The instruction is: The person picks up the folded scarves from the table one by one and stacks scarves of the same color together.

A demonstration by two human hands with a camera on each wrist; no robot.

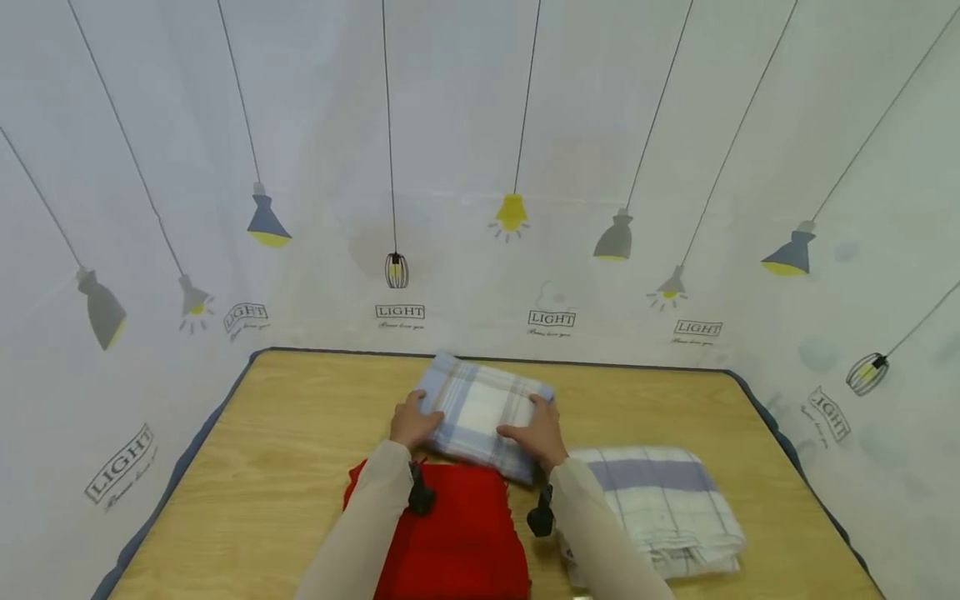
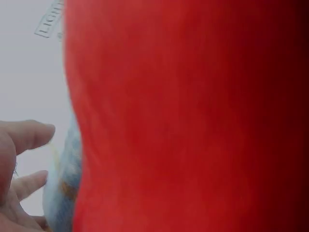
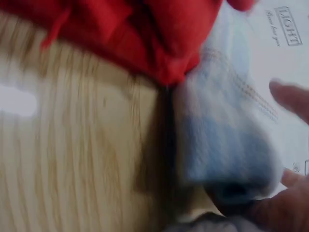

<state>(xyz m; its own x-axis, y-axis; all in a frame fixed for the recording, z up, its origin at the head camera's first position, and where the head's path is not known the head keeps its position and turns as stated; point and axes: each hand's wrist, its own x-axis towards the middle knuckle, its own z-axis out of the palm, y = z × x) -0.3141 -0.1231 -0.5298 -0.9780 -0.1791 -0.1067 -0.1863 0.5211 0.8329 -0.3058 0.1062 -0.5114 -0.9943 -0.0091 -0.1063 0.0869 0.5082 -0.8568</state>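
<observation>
A folded blue, white and grey plaid cloth (image 1: 480,412) lies at the far middle of the table. My left hand (image 1: 414,422) is at its left edge, thumb over the cloth and fingers spread. On the opposite edge is my right hand (image 1: 538,429), its thumb also stretched over the top. In the right wrist view the plaid cloth (image 3: 224,145) shows a thick, rounded folded side beside the spread fingers. A folded red cloth (image 1: 457,533) with a fringe lies just nearer, partly behind my left forearm. It fills most of the left wrist view, blurred.
To the right, partly behind my right forearm, lies a folded white cloth (image 1: 663,508) with blue stripes. The wooden table (image 1: 247,467) has a dark edge. A pale curtain (image 1: 465,167) printed with lamps stands around its back and sides.
</observation>
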